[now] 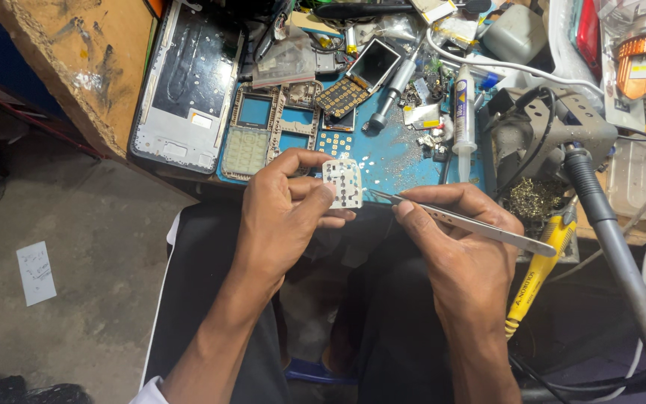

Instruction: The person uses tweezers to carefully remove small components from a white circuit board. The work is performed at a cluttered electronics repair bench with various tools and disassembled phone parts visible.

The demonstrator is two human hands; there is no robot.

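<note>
1. I see the white keypad membrane (342,182) held over the lap, just off the desk (394,161) edge.
2. My left hand (285,206) pinches it between thumb and fingers.
3. My right hand (461,247) is closed on steel tweezers (457,221), tips touching the membrane.
4. Phone frames (271,131) crowd the desk; the floor (76,247) to the left lies open.

A blue work mat (398,157) covered the bench, with a wooden board (84,60) at its left edge. On it lay a large phone frame (188,82), a keypad housing (247,150), a small phone with a dark screen (371,66), a white tube (463,108) and scattered tiny parts (371,161).
</note>
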